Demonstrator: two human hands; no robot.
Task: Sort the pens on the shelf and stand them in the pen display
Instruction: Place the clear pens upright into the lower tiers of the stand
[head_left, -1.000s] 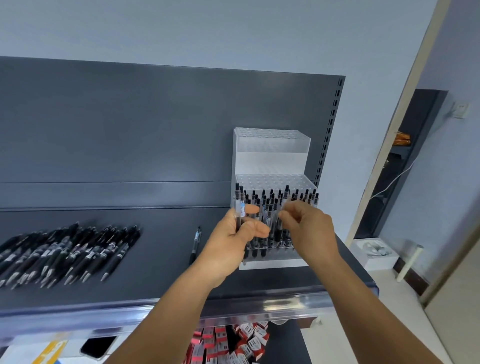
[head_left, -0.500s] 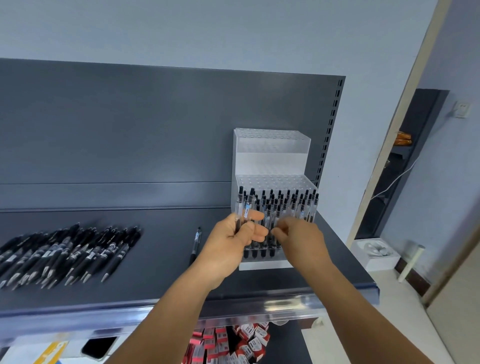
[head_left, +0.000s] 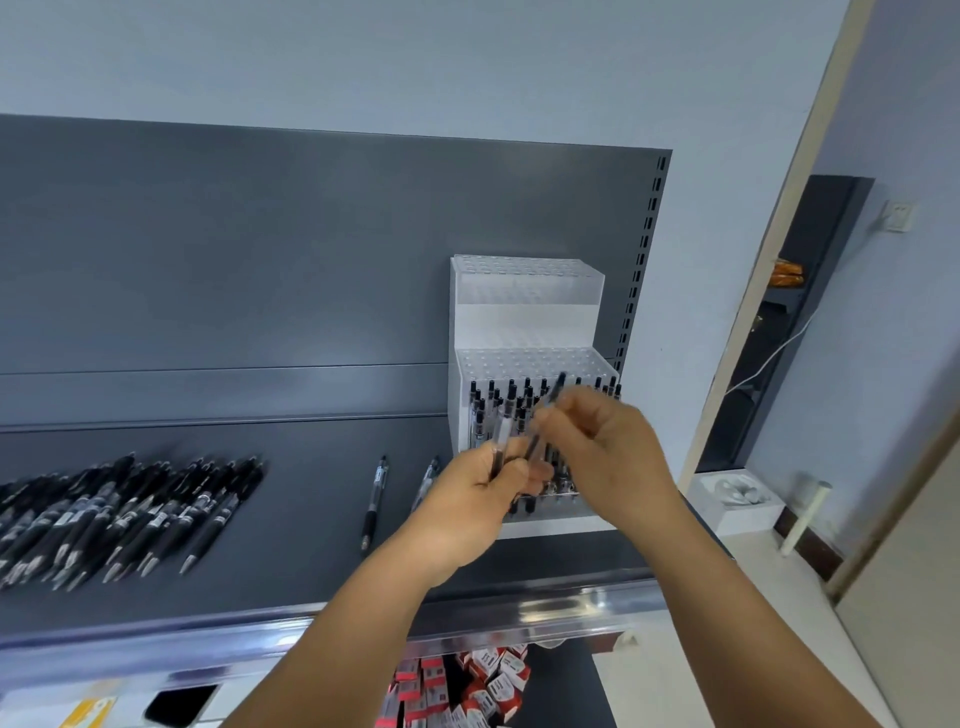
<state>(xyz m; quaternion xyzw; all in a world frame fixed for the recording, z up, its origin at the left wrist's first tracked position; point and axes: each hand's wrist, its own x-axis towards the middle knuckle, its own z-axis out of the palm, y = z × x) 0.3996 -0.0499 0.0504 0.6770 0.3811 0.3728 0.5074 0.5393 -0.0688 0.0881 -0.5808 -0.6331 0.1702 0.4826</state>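
A clear stepped pen display (head_left: 524, 312) stands at the right end of the dark grey shelf (head_left: 291, 499). Its lowest tier holds several upright black pens (head_left: 511, 400); the upper tiers are bare. My left hand (head_left: 483, 499) grips a clear pen (head_left: 500, 441) in front of the display. My right hand (head_left: 597, 447) pinches a slanted black pen (head_left: 555, 397) just above the left hand, over the front rows. A heap of black pens (head_left: 119, 514) lies at the shelf's left. Two loose pens (head_left: 375, 499) lie between heap and display.
The shelf's clear front rail (head_left: 519, 613) runs below my arms. Red and white boxes (head_left: 467, 686) fill the level beneath. A doorway with a white box (head_left: 737, 499) on the floor is to the right.
My right hand rose from the left hand with a black pen, now slanted over the display. A second loose pen shows on the shelf beside my left hand.
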